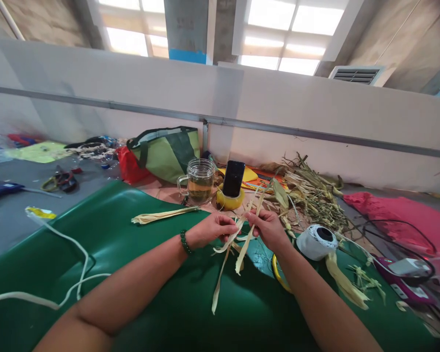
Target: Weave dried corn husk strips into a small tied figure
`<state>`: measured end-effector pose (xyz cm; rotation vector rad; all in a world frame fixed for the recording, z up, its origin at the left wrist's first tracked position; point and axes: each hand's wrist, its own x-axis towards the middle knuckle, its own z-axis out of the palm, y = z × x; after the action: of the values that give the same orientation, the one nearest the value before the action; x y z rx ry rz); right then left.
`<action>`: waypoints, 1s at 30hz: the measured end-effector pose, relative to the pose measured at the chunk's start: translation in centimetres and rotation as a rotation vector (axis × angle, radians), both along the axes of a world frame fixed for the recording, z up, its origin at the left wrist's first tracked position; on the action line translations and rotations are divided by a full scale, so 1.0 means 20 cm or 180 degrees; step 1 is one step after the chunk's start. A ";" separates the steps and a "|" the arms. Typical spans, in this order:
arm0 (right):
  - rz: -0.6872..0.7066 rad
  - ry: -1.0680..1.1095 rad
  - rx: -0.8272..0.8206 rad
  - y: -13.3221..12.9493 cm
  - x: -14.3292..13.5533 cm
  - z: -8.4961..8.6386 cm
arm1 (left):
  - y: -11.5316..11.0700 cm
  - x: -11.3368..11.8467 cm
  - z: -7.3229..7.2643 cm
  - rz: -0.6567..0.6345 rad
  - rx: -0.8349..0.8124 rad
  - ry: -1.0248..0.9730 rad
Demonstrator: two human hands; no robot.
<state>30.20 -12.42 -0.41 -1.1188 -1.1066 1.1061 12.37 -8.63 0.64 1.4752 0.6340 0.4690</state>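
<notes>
Pale dried husk strips (244, 247) hang between my two hands over the green mat (161, 313). My left hand (213, 229), with a dark green bead bracelet at the wrist, pinches the strips from the left. From the right, my right hand (267, 227) grips their upper part between thumb and fingers. Some strip ends stick up above the fingers and others dangle below. A folded bundle of husk (163, 215) lies on the mat beyond my left hand. Under my right forearm is a yellow ring (280, 274), partly hidden, beside a shiny bluish patch.
Behind my hands stand a glass mug of tea (200, 183) and a phone (233, 178) on a yellow roll. A dried plant heap (311, 195) and a white spool (316, 242) lie right, near a purple power strip (403, 281). Scissors (66, 181) and a white cable (81, 249) are left.
</notes>
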 end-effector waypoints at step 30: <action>0.0359 -0.0466 0.0236 -0.03 0.01 0.05 | -0.08 0.03 0.03 -0.0762 -0.0895 -0.0252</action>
<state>30.48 -12.99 0.59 -1.1035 -1.3289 1.0741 12.87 -10.32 1.19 1.2390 0.4336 0.2396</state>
